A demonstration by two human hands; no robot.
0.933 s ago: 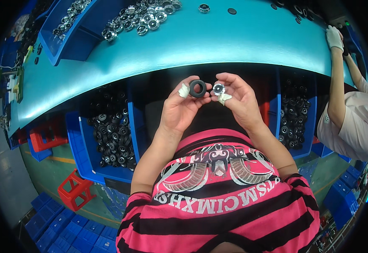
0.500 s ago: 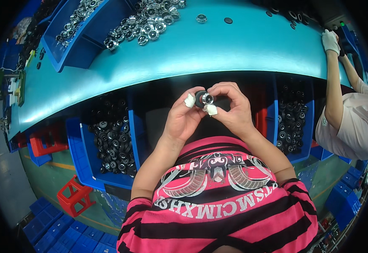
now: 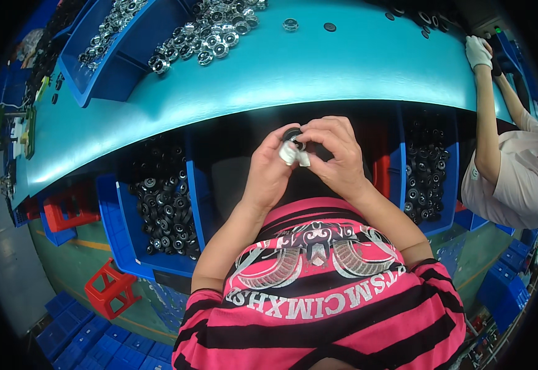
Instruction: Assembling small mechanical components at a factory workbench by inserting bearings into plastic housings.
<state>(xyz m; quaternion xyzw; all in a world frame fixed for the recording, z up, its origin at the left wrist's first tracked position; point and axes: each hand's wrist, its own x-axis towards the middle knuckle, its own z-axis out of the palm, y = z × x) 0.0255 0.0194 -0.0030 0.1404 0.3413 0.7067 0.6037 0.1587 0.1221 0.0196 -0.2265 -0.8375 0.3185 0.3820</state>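
Observation:
Close together in front of my chest, my two hands work on one small black wheel [image 3: 291,134] with a round tyre-like rim. My left hand [image 3: 267,169] grips its left side, fingers behind and thumb in front. Curled over its right side are the fingers of my right hand [image 3: 343,161], which hide most of the silver hub. Both thumbs carry white wraps; the left wrap [image 3: 288,153] and the right wrap [image 3: 304,160] nearly touch just below the wheel.
Beyond my hands runs a teal table [image 3: 269,86] with a heap of chrome hubs [image 3: 210,37] and a tilted blue bin [image 3: 105,74]. Blue bins of black wheels stand at left [image 3: 169,213] and right [image 3: 426,179]. A co-worker's gloved hand [image 3: 478,52] is far right.
My thumbs have drawn together under the wheel. My right fingers have moved over the silver hub, which showed plainly before. The view has shifted slightly.

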